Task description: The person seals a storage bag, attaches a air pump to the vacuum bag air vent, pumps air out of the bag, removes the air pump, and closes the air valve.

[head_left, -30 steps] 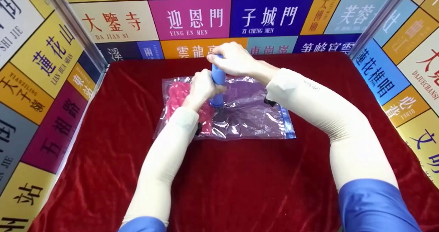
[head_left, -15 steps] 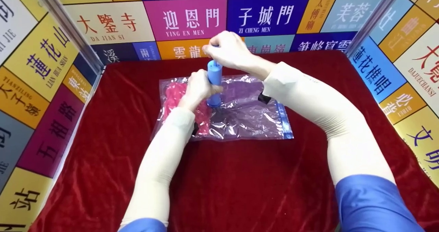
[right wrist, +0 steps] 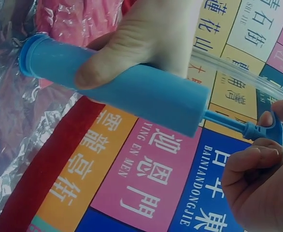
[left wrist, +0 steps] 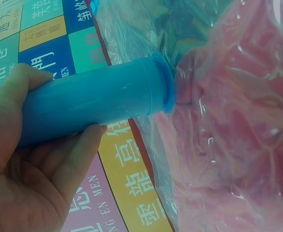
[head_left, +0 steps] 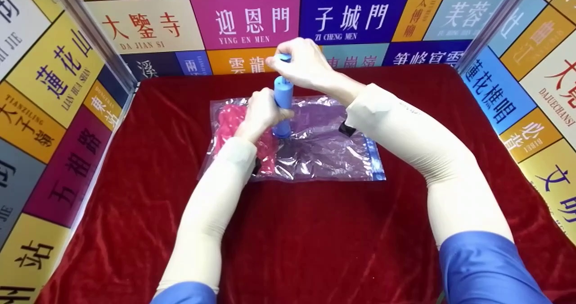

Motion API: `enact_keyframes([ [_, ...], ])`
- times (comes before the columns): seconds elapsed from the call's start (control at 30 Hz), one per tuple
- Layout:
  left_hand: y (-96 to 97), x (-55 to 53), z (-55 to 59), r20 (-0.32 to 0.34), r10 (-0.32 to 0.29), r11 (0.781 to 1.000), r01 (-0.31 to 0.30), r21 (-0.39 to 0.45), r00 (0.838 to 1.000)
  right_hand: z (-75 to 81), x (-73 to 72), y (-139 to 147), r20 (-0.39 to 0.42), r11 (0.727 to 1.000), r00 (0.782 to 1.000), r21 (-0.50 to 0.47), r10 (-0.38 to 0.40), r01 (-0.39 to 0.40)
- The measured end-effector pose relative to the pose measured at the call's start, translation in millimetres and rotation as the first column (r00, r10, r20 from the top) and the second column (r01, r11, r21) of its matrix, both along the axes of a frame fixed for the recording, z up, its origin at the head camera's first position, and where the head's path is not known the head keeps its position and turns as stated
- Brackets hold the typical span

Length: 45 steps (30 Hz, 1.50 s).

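A blue hand pump [head_left: 283,92] stands upright on a clear plastic vacuum bag [head_left: 333,160], its lower rim against the film. Midway along the barrel, my left hand [head_left: 262,113] grips it with thumb and fingers wrapped round. Above, my right hand [head_left: 303,63] holds the pump's handle [right wrist: 276,130], fingers curled about it. A short length of thin rod [right wrist: 228,122] shows between handle and barrel in the right wrist view. Inside the bag, pink cloth [head_left: 230,119] lies at the left and purple cloth [head_left: 310,119] to the right. The valve under the pump is hidden.
The bag's blue zip strip [head_left: 374,160] runs along its right end. Red velvet [head_left: 324,232] covers the table. Panels printed with place names [head_left: 252,18] wall in the back and both sides, with metal posts [head_left: 99,38] at the corners.
My right hand has risen from the barrel's top, drawing the handle up so that a gap shows above the barrel. The left hand keeps its grip, and the bag stays in place.
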<state>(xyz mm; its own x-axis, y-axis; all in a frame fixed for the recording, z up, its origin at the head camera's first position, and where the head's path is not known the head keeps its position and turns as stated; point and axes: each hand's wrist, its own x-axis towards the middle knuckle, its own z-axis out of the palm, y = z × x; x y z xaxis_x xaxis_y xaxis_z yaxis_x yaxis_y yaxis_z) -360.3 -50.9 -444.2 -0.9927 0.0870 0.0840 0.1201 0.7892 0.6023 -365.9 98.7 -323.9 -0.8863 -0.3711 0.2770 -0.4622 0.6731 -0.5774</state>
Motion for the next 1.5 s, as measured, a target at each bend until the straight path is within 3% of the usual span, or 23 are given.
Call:
enact_keyframes([
  [0.2, -1.2, 1.1, -0.1, -0.005, 0.003, 1.000, -0.003, 0.001, 1.000, -14.4, -3.0, -1.4, -0.012, 0.999, 1.000, 0.030, 0.016, -0.015],
  [0.37, 0.0, 0.7, 0.4, 0.015, 0.013, 1.000, -0.013, 0.004, 1.000, -14.0, -2.5, -3.3, 0.026, 0.998, 0.999, 0.057, -0.019, 0.018],
  [0.53, 3.5, 0.2, 0.0, 0.026, 0.007, 1.000, -0.007, 0.005, 1.000, -1.9, 0.3, -3.5, 0.040, 0.994, 0.996, 0.084, -0.077, 0.073],
  [0.7, 5.9, 1.2, 0.4, 0.064, 0.009, 1.000, -0.011, 0.023, 0.998, 14.6, 2.5, -2.8, 0.030, 0.991, 0.997, 0.112, -0.071, 0.067],
  [1.1, 4.9, 2.9, 0.1, 0.030, 0.019, 0.999, -0.018, -0.041, 0.999, 48.0, 12.6, 1.7, -0.081, 0.998, 0.996, 0.051, -0.042, 0.046],
  [1.5, 6.3, 5.3, 0.1, 0.076, 0.029, 1.000, -0.029, -0.003, 0.997, 73.4, 21.9, 3.5, -0.115, 0.997, 0.991, 0.008, -0.072, 0.073],
])
